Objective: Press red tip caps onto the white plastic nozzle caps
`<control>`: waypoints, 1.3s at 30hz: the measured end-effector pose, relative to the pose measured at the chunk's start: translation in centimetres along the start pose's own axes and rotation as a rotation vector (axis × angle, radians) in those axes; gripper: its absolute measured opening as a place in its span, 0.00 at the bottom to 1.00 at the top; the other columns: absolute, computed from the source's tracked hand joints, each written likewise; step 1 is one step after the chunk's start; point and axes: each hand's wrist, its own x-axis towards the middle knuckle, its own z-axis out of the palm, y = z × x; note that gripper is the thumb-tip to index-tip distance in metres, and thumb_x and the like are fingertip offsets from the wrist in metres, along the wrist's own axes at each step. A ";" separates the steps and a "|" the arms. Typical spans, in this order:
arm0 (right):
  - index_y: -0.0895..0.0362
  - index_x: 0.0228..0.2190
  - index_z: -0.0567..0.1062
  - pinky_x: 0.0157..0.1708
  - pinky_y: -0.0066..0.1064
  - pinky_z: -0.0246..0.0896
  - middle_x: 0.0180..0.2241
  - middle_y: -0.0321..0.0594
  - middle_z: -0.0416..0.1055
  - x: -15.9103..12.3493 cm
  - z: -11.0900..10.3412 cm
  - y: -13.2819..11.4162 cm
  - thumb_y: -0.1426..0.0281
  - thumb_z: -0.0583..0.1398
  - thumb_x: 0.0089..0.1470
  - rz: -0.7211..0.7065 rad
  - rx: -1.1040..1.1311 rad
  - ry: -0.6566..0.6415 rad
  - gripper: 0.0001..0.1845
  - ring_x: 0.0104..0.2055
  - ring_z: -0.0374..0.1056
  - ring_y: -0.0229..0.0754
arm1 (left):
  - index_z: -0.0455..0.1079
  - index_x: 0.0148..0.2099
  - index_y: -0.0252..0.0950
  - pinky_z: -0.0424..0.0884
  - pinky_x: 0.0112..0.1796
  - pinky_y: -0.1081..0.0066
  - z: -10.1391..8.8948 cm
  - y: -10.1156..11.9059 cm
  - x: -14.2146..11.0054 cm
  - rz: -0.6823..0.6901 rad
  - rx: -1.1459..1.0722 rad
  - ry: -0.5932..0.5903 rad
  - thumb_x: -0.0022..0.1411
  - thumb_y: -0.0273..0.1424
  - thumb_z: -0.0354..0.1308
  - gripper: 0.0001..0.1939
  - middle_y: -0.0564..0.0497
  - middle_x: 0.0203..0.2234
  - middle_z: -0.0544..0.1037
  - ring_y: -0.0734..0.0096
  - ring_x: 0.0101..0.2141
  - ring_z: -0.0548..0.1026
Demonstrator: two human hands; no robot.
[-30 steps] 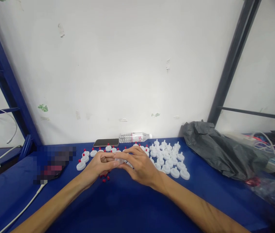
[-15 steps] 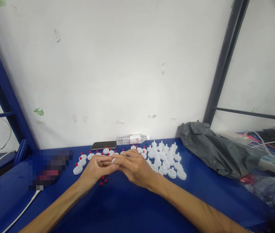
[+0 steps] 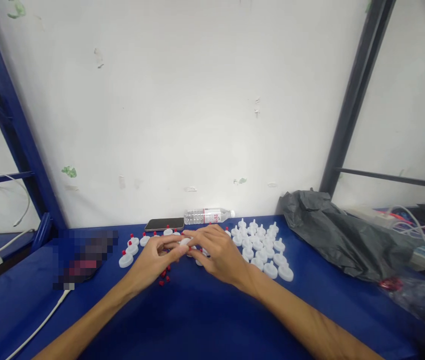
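Note:
In front of me, my left hand (image 3: pixel 153 259) is closed on a white round nozzle cap (image 3: pixel 185 242), pinching it between thumb and fingers. My right hand (image 3: pixel 218 254) meets it from the other side, its fingers bent over the same cap and partly covering it. Small loose red tips (image 3: pixel 164 278) lie on the table just below my left hand. Left of and behind my hands stand several white caps with red tips (image 3: pixel 126 259). To the right is a cluster of white caps with bare spouts (image 3: pixel 270 270).
Along the wall lie a phone (image 3: pixel 164 224) and a clear plastic bottle (image 3: pixel 208 216) on its side. A dark grey plastic bag (image 3: pixel 343 240) covers the right part of the blue table (image 3: pixel 212 320). A white cable (image 3: pixel 40 325) runs along the left.
The whole view has shifted slightly to the right. My right hand's fingers have opened up a little around the cap, showing more of it; my left hand still grips it.

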 end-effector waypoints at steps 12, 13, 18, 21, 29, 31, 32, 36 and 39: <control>0.52 0.33 0.82 0.42 0.33 0.61 0.29 0.37 0.82 4.4 2.1 8.6 0.62 0.64 0.59 0.370 -0.267 -0.380 0.09 0.35 0.76 0.44 | 0.77 0.36 0.40 0.67 0.35 0.63 -2.0 -2.7 0.3 0.135 1.002 0.021 0.67 0.30 0.49 0.14 0.46 0.33 0.79 0.55 0.41 0.72; 0.52 0.32 0.82 0.40 0.32 0.62 0.30 0.37 0.82 4.5 2.6 9.0 0.61 0.64 0.59 0.388 -0.273 -0.409 0.09 0.35 0.76 0.44 | 0.77 0.36 0.40 0.67 0.35 0.63 -2.0 -2.7 0.3 0.125 1.018 0.015 0.67 0.30 0.49 0.14 0.46 0.33 0.79 0.55 0.41 0.72; 0.52 0.36 0.82 0.43 0.32 0.61 0.33 0.38 0.82 4.7 1.7 9.3 0.60 0.56 0.65 0.437 -0.318 -0.462 0.16 0.38 0.77 0.45 | 0.77 0.38 0.38 0.68 0.37 0.62 -2.4 -2.6 0.3 0.068 1.051 -0.011 0.68 0.29 0.48 0.15 0.44 0.36 0.79 0.53 0.44 0.71; 0.53 0.38 0.81 0.46 0.34 0.59 0.34 0.40 0.82 3.9 -1.1 8.8 0.62 0.53 0.66 0.446 -0.341 -0.469 0.17 0.40 0.76 0.46 | 0.77 0.39 0.37 0.68 0.37 0.62 -2.6 -2.8 0.2 0.044 1.037 -0.028 0.68 0.32 0.50 0.14 0.43 0.36 0.79 0.51 0.45 0.72; 0.52 0.38 0.81 0.45 0.35 0.63 0.40 0.39 0.82 -1.4 -6.3 9.8 0.61 0.52 0.66 0.502 -0.303 -0.522 0.18 0.43 0.75 0.47 | 0.75 0.34 0.39 0.67 0.36 0.63 -1.7 -3.7 0.1 0.023 0.996 -0.057 0.61 0.29 0.56 0.06 0.46 0.35 0.77 0.55 0.41 0.74; 0.51 0.38 0.81 0.46 0.35 0.63 0.40 0.39 0.82 -2.0 -6.6 10.2 0.60 0.53 0.66 0.506 -0.283 -0.532 0.18 0.44 0.75 0.46 | 0.74 0.34 0.39 0.66 0.35 0.64 -1.6 -3.6 0.2 0.026 0.995 -0.056 0.60 0.28 0.56 0.06 0.47 0.35 0.77 0.55 0.41 0.74; 0.51 0.38 0.81 0.47 0.35 0.63 0.40 0.39 0.81 -2.1 -6.6 10.3 0.60 0.53 0.65 0.510 -0.281 -0.531 0.17 0.45 0.75 0.46 | 0.74 0.34 0.39 0.66 0.35 0.65 -1.5 -3.5 0.2 0.031 0.994 -0.050 0.61 0.28 0.56 0.06 0.48 0.36 0.77 0.56 0.41 0.74; 0.51 0.37 0.82 0.45 0.36 0.63 0.38 0.40 0.82 -2.2 -6.8 10.6 0.61 0.58 0.62 0.539 -0.285 -0.539 0.13 0.43 0.75 0.48 | 0.71 0.38 0.39 0.65 0.34 0.66 -1.4 -3.1 0.2 0.061 0.980 -0.004 0.65 0.29 0.51 0.07 0.49 0.36 0.78 0.58 0.39 0.74; 0.51 0.35 0.82 0.42 0.35 0.64 0.37 0.39 0.82 -2.3 -7.0 10.7 0.60 0.60 0.61 0.547 -0.266 -0.570 0.12 0.42 0.75 0.47 | 0.71 0.40 0.40 0.64 0.34 0.66 -1.3 -2.8 0.1 0.073 0.951 0.034 0.68 0.32 0.49 0.09 0.50 0.33 0.78 0.61 0.35 0.74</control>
